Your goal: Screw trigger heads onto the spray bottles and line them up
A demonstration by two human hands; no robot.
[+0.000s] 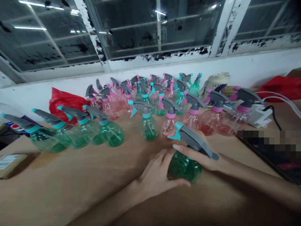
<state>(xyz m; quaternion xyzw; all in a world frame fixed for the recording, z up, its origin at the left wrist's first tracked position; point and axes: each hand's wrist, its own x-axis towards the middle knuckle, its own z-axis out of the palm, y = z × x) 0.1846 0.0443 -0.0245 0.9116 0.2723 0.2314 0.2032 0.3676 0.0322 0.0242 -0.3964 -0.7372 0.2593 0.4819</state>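
A green spray bottle (184, 169) with a grey and turquoise spray head is between my hands, above the near part of the table. My left hand (156, 171) is closed round the lower body from the left, thumb along the near side. From the right, my right hand (205, 162) grips the neck under the spray head; some of its fingers are hidden behind the bottle. Just beyond stand another green spray bottle (149, 127) and a pink spray bottle (168, 124). A row of several green spray bottles (111, 133) stands to the left.
Many pink and green bottles crowd the table's back by the wall. A red plastic bag (67, 102) lies at left, a small cardboard box (10, 164) at the left edge. A dark flat device (263, 153), a white charger (260, 117) with cables and a paper cup (215, 83) are at right.
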